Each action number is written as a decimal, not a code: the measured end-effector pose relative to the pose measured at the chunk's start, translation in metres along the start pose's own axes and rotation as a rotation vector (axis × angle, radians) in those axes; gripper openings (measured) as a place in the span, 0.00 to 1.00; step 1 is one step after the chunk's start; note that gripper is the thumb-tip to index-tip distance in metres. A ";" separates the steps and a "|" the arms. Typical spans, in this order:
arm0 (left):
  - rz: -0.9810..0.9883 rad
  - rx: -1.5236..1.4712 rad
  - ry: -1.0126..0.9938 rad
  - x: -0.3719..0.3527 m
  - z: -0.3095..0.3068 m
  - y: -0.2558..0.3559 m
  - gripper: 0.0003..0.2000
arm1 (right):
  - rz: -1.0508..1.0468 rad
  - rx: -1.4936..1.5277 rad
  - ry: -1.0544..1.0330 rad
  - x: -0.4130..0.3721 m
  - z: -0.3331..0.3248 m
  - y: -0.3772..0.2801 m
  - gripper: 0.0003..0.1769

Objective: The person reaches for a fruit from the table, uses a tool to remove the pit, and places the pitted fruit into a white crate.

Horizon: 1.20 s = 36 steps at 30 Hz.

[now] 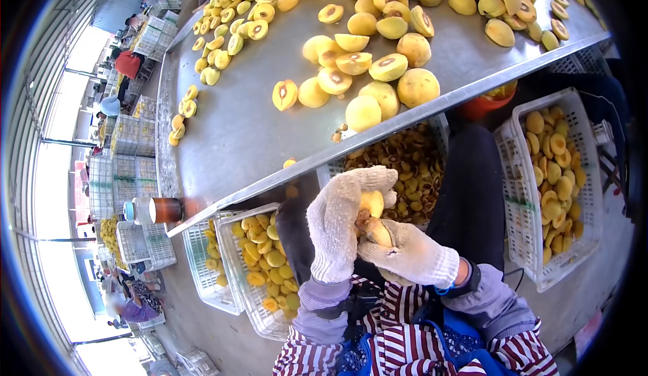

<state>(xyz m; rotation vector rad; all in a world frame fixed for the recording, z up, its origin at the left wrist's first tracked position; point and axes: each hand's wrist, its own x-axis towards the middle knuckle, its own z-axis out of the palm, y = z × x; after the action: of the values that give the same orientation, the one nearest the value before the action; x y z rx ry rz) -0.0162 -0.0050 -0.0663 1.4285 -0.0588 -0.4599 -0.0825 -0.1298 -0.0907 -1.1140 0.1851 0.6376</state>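
Observation:
Both my hands wear pale knitted gloves and meet in front of the table edge. My left hand [341,217] is closed around a yellow apricot half [372,203], its fingers curled over the top. Just below, my right hand [413,251] pinches another apricot piece [382,233] between thumb and fingers. A brown pit [365,222] shows between the two pieces. Beyond my hands, the metal table [236,140] bears a heap of whole apricots [418,87] and halves, some cut sides [334,79] showing the pit.
Below the table edge, between my knees, a crate holds brown pits [405,167]. Crates of apricot halves stand at right [516,204] and left [233,261]. A red bucket [480,108] hangs under the edge. A jar of brown liquid [165,210] sits by the table's left corner.

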 end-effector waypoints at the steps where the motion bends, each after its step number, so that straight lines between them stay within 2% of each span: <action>1: 0.022 0.115 0.025 0.001 0.006 0.005 0.31 | 0.120 0.141 -0.090 -0.004 -0.003 -0.011 0.16; 4: 0.167 0.303 -0.131 0.003 -0.005 0.007 0.30 | 0.259 0.242 -0.296 -0.007 -0.015 -0.011 0.14; 5: 0.439 0.422 -0.172 0.011 -0.010 -0.001 0.19 | 0.287 0.292 -0.328 -0.006 -0.016 -0.004 0.14; 8: 0.521 0.326 -0.202 0.011 -0.005 0.000 0.19 | 0.284 0.471 -0.426 -0.008 -0.022 0.004 0.15; 9: 0.297 0.161 -0.242 0.009 -0.006 -0.002 0.22 | 0.267 0.499 -0.470 -0.008 -0.025 0.004 0.15; 12: -0.166 -0.176 -0.047 -0.002 0.006 0.007 0.30 | 0.071 0.361 -0.294 -0.006 -0.012 0.013 0.16; 13: -0.217 -0.293 -0.004 -0.004 0.015 0.016 0.26 | 0.258 0.402 -0.453 -0.007 -0.021 0.002 0.17; 16: -0.250 -0.940 -0.228 0.010 -0.022 -0.005 0.26 | 0.279 0.349 -0.693 -0.008 -0.028 0.002 0.16; 17: -0.114 -0.943 0.102 0.015 -0.025 -0.012 0.23 | 0.261 0.328 -0.677 -0.006 -0.026 0.005 0.16; 20: -0.057 -0.577 0.127 -0.003 -0.077 -0.006 0.19 | 0.198 0.265 -0.614 0.000 -0.023 0.016 0.16; 22: 0.042 0.243 0.513 -0.012 -0.128 -0.009 0.13 | 0.215 0.164 -0.460 -0.007 -0.022 -0.002 0.16; 25: 0.545 1.827 0.585 -0.004 -0.139 -0.003 0.18 | 0.215 0.175 -0.348 -0.005 -0.024 -0.002 0.15; 27: 0.484 1.223 0.482 0.019 -0.103 -0.003 0.17 | 0.219 0.167 -0.349 -0.006 -0.022 -0.006 0.15; 28: 0.449 0.976 0.305 0.031 -0.081 0.004 0.15 | 0.222 0.157 -0.349 -0.006 -0.021 -0.009 0.15; 30: 0.378 0.849 0.067 0.065 -0.040 0.007 0.15 | 0.243 0.150 -0.291 -0.009 -0.022 -0.014 0.14; 31: 0.362 0.948 0.018 0.080 -0.017 0.010 0.18 | 0.241 0.156 -0.272 -0.010 -0.023 -0.016 0.13; 34: 0.090 1.400 0.065 0.129 0.013 0.000 0.23 | 0.192 0.202 -0.168 -0.012 -0.028 -0.015 0.14; 36: 0.079 1.298 0.038 0.147 0.006 -0.002 0.26 | 0.180 0.215 -0.108 -0.014 -0.031 -0.014 0.15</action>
<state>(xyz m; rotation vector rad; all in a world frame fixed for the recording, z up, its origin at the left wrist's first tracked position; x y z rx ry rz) 0.1153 -0.0611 -0.1012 2.6890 -0.4437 -0.3124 -0.0801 -0.1668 -0.0874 -0.8597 0.2564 0.8168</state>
